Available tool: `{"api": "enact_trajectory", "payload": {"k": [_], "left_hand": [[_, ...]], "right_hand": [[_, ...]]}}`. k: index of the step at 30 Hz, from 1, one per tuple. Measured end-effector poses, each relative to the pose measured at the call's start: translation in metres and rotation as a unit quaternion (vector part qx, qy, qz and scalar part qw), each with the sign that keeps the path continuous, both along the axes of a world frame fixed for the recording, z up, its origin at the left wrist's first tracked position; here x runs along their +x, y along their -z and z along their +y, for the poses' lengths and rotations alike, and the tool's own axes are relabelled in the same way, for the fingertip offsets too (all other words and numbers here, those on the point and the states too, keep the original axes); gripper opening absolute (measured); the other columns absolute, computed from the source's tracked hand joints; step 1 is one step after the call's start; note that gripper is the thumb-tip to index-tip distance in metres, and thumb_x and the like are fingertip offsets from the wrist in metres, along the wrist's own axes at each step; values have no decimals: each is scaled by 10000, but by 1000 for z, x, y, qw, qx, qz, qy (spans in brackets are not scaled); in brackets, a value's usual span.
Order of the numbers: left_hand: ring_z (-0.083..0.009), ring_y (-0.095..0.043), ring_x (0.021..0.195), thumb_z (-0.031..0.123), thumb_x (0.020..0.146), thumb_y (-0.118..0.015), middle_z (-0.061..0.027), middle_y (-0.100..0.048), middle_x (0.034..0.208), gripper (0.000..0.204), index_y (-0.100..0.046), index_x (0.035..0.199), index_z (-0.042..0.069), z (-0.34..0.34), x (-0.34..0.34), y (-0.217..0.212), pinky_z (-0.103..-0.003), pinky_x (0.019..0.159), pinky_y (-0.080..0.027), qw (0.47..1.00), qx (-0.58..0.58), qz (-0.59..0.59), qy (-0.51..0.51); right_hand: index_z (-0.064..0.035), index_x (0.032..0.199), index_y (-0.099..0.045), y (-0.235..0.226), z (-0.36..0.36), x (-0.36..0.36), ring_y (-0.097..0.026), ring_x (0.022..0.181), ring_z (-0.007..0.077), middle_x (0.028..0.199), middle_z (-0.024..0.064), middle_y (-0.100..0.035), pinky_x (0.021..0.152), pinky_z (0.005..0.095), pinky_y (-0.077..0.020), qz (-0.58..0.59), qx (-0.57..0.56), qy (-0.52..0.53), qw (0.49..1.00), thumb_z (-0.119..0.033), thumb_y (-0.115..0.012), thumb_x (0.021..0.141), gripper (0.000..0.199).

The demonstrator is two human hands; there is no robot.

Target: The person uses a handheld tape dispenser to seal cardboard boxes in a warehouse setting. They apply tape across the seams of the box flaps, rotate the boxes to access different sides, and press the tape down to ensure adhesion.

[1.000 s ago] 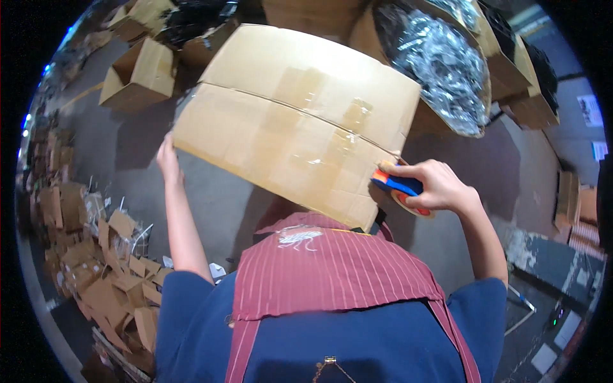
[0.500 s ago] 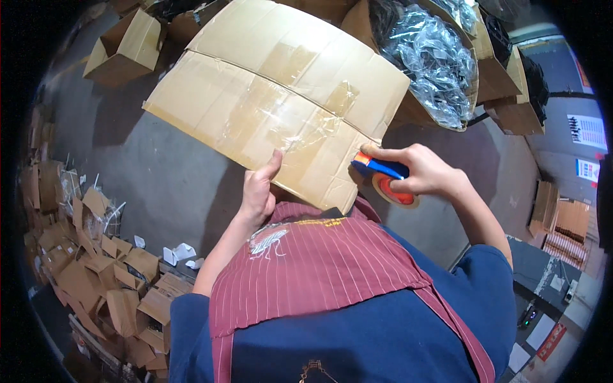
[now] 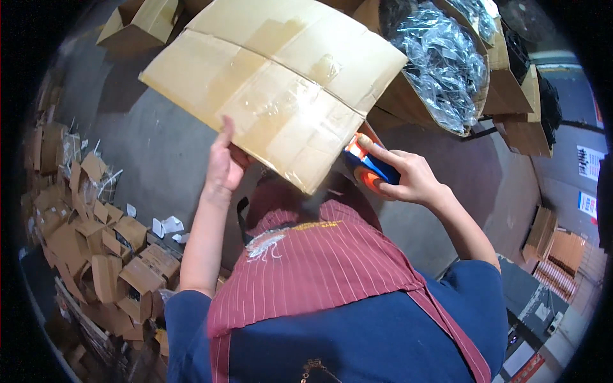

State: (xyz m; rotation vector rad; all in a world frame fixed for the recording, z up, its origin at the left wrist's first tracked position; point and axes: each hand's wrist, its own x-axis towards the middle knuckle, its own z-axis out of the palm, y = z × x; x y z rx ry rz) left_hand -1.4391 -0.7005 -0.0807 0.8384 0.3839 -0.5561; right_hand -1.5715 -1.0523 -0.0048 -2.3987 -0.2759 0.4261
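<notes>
A tan cardboard box [image 3: 211, 70], closed over with clear and brown tape strips along its crease, is held up tilted in front of me. My left hand [image 3: 225, 165] grips its near left edge, thumb on the upper face and the other fingers mostly hidden underneath. In my right hand [image 3: 408, 175] is a blue and orange tape dispenser [image 3: 385, 171], fingers wrapped round its body. The dispenser is close by the box's right edge; whether it touches the cardboard I cannot tell.
Open cartons stuffed with clear plastic-wrapped goods [image 3: 437, 70] stand beyond the box at right. An open carton [image 3: 140, 25] is at the far left. Flattened and torn cardboard [image 3: 102, 255] piles up on the left. A dark bench [image 3: 527, 293] is at the right.
The box has shifted left and away from my body, its near corner moving left. My left hand went left and farther out with it. The tape dispenser has turned in my right hand.
</notes>
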Motion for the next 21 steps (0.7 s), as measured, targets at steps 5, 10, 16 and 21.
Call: {"api": "enact_trajectory", "payload": {"k": [5,10,16,21], "left_hand": [[-368,-453,1393,634,972,-494,-206,-456,1524,854,-329,1535,14,-6,-42,49,-516,1165,-359,945,-311,69,-76],[-316,-513,1319,262,1050,-496,-164,-527,1404,464,-422,1443,25,-110,-134,120,-432,1113,-453,946,-188,-131,230],[-201,-499,1312,132,748,-882,-62,-522,1402,797,-450,1418,142,-188,-199,126,-389,1115,-424,931,-90,-235,264],[-300,-512,1328,432,1058,-393,-129,-525,1430,505,-443,1446,112,-184,-212,154,-485,1138,-413,953,-284,102,14]], "right_hand": [[-187,1510,-475,6,-5,16,-714,890,376,1006,237,-707,815,414,-559,-5,90,10,996,-317,-683,772,778],[-147,1480,-500,-4,7,20,-724,874,390,956,264,-706,800,427,-577,84,20,-40,995,-350,-677,769,761],[-127,1450,-534,-5,35,-2,-719,838,407,908,281,-694,772,441,-569,122,-9,-30,992,-361,-674,786,718],[-113,1433,-549,-11,30,1,-715,850,413,901,300,-682,783,432,-562,156,-42,-41,986,-350,-682,802,686]]}}
